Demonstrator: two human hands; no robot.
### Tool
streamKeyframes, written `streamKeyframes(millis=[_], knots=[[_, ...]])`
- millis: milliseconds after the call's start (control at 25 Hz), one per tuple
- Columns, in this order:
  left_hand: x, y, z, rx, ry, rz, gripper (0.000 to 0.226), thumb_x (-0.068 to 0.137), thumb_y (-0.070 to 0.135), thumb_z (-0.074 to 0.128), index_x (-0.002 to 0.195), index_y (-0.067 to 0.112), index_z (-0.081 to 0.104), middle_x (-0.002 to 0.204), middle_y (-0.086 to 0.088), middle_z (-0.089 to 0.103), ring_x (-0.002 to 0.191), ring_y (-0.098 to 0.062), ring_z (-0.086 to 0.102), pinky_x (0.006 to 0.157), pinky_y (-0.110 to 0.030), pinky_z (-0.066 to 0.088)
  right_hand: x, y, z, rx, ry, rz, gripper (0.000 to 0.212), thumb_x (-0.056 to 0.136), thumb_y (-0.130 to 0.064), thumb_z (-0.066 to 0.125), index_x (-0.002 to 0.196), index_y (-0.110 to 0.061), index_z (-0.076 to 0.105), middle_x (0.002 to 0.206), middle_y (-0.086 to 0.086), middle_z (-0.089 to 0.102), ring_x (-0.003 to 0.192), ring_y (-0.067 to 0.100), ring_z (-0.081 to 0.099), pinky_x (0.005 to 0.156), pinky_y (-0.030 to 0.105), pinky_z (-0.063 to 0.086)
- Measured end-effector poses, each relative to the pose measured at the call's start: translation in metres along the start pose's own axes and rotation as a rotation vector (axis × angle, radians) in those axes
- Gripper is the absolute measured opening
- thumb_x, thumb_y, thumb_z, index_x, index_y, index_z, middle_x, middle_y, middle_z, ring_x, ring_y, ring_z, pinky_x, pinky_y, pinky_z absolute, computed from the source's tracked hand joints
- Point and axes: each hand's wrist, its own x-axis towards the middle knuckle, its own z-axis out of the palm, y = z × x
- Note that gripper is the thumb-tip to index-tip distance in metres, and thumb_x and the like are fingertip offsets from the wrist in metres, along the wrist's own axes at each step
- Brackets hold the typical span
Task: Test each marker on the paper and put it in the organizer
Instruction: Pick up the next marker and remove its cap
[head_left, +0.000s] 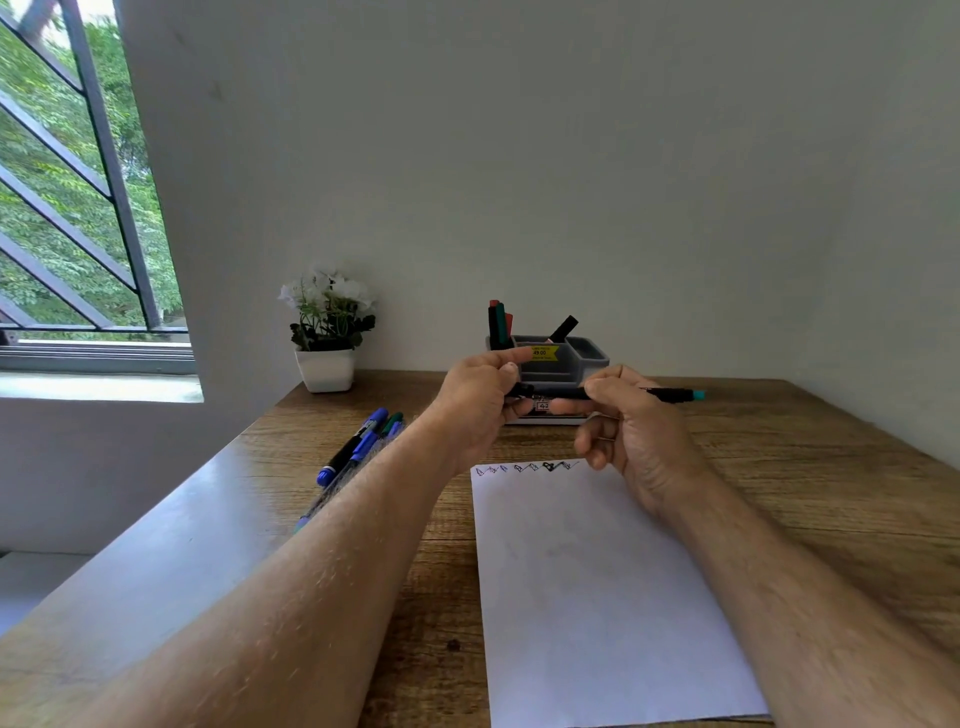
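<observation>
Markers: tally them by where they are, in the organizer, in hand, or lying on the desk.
In the organizer: 4, three upright at left, one leaning
Held by left hand and right hand: 1
Lying on the desk: at least 3
Total: at least 8

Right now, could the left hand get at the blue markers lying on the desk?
Probably not at once: the left hand grips one end of the black pen that the right hand also holds. The blue markers lie beside its forearm with nothing in between.
</observation>
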Motion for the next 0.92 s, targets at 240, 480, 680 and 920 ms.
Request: streamKeyframes(millis=[240, 480, 680, 920], knots=[[0.003, -0.002, -0.005, -0.06, -0.017, -0.023, 0.026, 0.099, 0.005, 0.051, 0.124, 0.006, 0.059, 0.117, -0.015, 0.064, 0.091, -0.021, 0.065, 0.079, -0.029, 0.057, 0.003, 0.003, -0.002, -0.039, 0.042, -0.036, 0.005, 0.093, -0.015, 0.064, 0.088, -0.015, 0.062, 0.091, 0.015, 0.077, 0.04, 0.018, 0.056, 0.037, 0.02, 0.04], [0.006, -0.004, -0.01, -0.245, -0.012, -0.048, 0.053, 0.082, 0.006, 0.075, 0.129, -0.007, 0.055, 0.089, -0.016, 0.069, 0.054, -0.011, 0.064, 0.051, -0.016, 0.055, 0.004, 0.003, -0.002, -0.056, 0.058, -0.071, 0.017, 0.082, -0.017, 0.076, 0.099, -0.016, 0.075, 0.089, 0.013, 0.077, 0.041, 0.018, 0.057, 0.036, 0.02, 0.04], [0.003, -0.008, -0.003, -0.367, 0.034, -0.034, 0.045, 0.078, 0.001, 0.076, 0.119, -0.005, 0.058, 0.099, -0.021, 0.07, 0.067, -0.018, 0.073, 0.05, -0.017, 0.055, 0.007, 0.005, -0.004, -0.055, 0.125, -0.086, 0.023, 0.079, -0.024, 0.079, 0.099, -0.012, 0.075, 0.086, 0.012, 0.077, 0.04, 0.014, 0.055, 0.035, 0.02, 0.039], [0.0, -0.013, 0.007, -0.352, 0.086, 0.025, 0.024, 0.075, -0.006, 0.075, 0.092, 0.003, 0.06, 0.107, -0.025, 0.07, 0.084, -0.029, 0.072, 0.062, -0.024, 0.061, 0.012, 0.009, -0.007, 0.05, 0.174, 0.023, 0.023, 0.081, -0.023, 0.078, 0.096, -0.007, 0.075, 0.085, 0.013, 0.077, 0.039, 0.011, 0.056, 0.033, 0.018, 0.035]])
